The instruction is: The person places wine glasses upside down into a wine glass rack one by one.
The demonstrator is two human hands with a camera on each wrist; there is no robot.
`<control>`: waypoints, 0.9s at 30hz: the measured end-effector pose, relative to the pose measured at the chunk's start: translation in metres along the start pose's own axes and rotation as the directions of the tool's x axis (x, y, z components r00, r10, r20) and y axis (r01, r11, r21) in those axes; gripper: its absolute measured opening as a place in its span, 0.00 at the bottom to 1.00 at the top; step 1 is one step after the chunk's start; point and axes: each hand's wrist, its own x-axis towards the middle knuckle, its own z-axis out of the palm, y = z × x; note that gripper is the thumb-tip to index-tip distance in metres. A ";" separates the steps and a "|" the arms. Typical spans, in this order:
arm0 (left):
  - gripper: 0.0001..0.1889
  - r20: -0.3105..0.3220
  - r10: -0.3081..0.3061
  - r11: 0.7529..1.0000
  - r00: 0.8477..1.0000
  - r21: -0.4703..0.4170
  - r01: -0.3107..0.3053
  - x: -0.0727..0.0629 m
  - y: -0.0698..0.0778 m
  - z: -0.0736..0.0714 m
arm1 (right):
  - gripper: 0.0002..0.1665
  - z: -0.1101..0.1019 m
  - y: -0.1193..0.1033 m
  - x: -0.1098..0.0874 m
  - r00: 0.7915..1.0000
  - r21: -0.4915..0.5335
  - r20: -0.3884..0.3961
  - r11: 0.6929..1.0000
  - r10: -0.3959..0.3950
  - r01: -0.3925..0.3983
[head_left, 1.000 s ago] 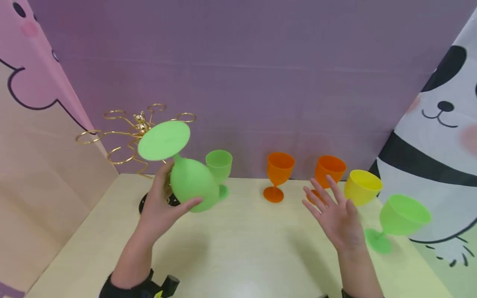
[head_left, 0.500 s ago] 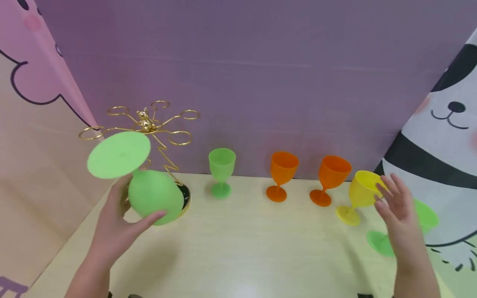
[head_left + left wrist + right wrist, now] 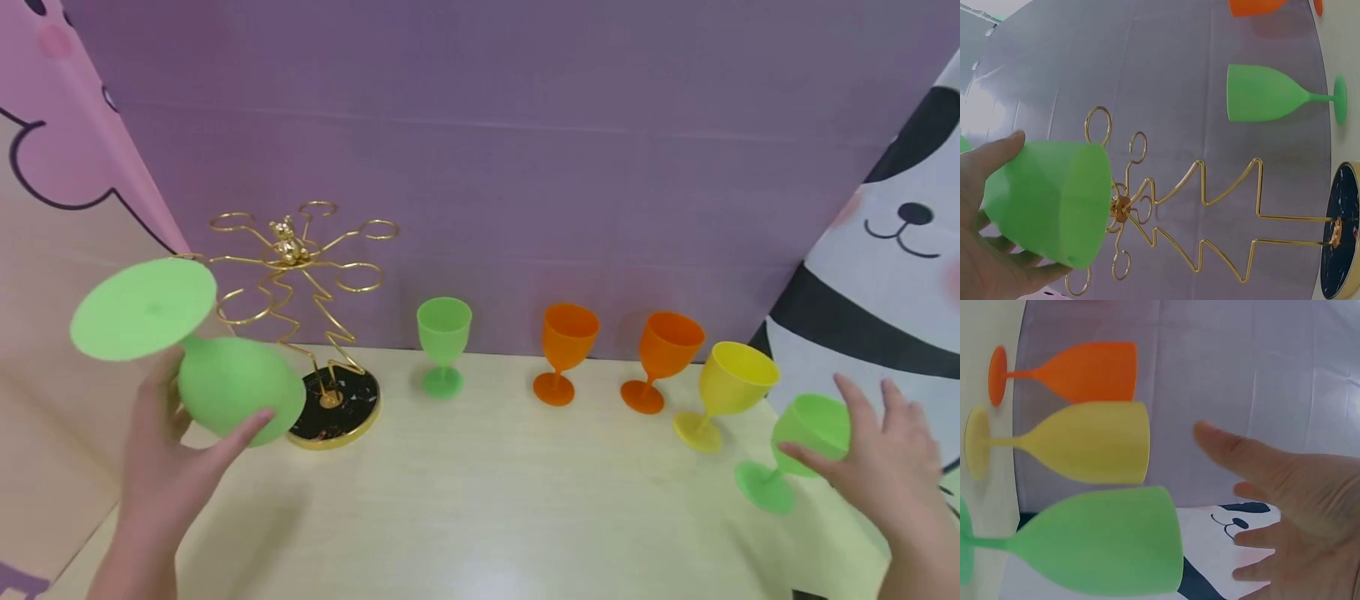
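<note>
My left hand grips the bowl of a green goblet, held tilted with its foot up and its rim down, in the air left of a gold wire rack. In the left wrist view the fingers and thumb wrap round this goblet. At the far right my right hand, fingers spread and holding nothing, hovers over and beside another green goblet that stands upright on the table. The right wrist view shows a gap between that hand and the green goblet.
A yellow goblet, two orange goblets, one nearer right and one nearer the middle, and a green goblet stand along the table's back. The rack's round black base rests on the table. A purple cloth hangs behind.
My left hand has carried the inverted green goblet leftward, from in front of the rack to its left. My right hand has moved right, past the yellow goblet to the right-hand green one.
</note>
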 end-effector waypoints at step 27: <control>0.52 0.096 -0.155 0.986 0.983 0.073 0.149 0.049 -0.017 -0.007 | 0.76 0.016 0.044 0.044 0.939 -0.073 0.332 0.990 -0.088 0.118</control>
